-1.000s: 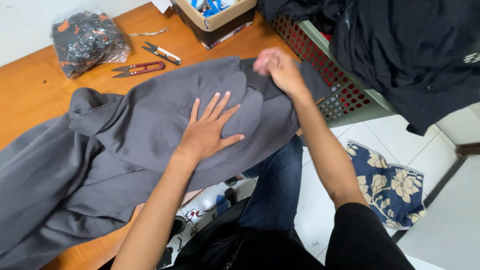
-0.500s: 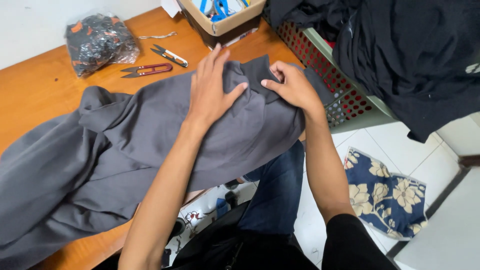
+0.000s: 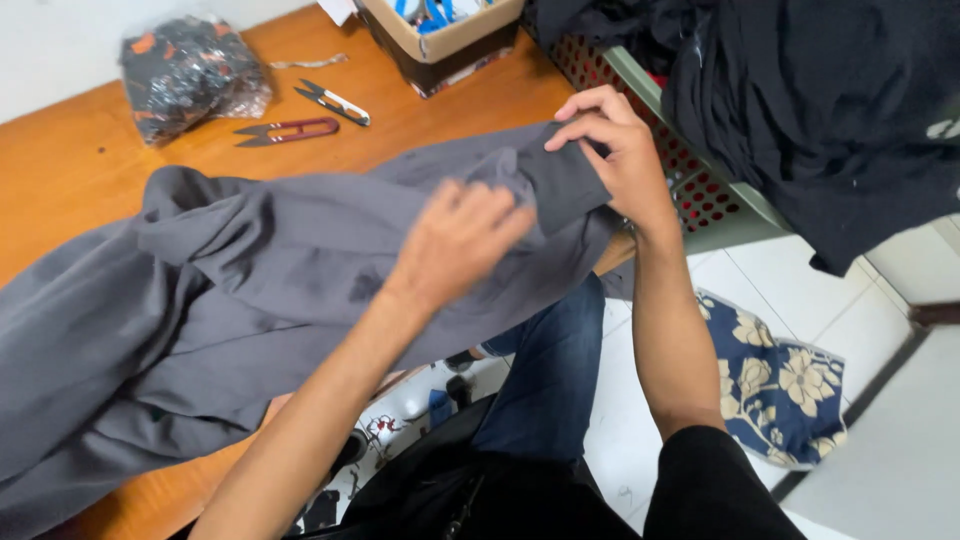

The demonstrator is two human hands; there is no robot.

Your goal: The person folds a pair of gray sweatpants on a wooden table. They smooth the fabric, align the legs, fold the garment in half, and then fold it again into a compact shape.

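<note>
Both hands on the grey garment (image 3: 250, 290)

My left hand (image 3: 462, 240) is bunched around a fold near the cloth's right end, and my right hand (image 3: 615, 150) pinches the flap at the table's (image 3: 60, 170) right edge. The garment sprawls across the front of the table. 2 snips (image 3: 305, 113) lie near the back edge, by a cardboard box (image 3: 440, 45).

A wooden table (image 3: 90, 180) fills the upper left of the frame, orange-brown under even, soft light. Behind it, along the top left edge, runs a pale wall (image 3: 60, 50). The lower right shows a white tiled floor (image 3: 870, 290), with a blue floral cushion (image 3: 780, 390) lying on it.
</note>
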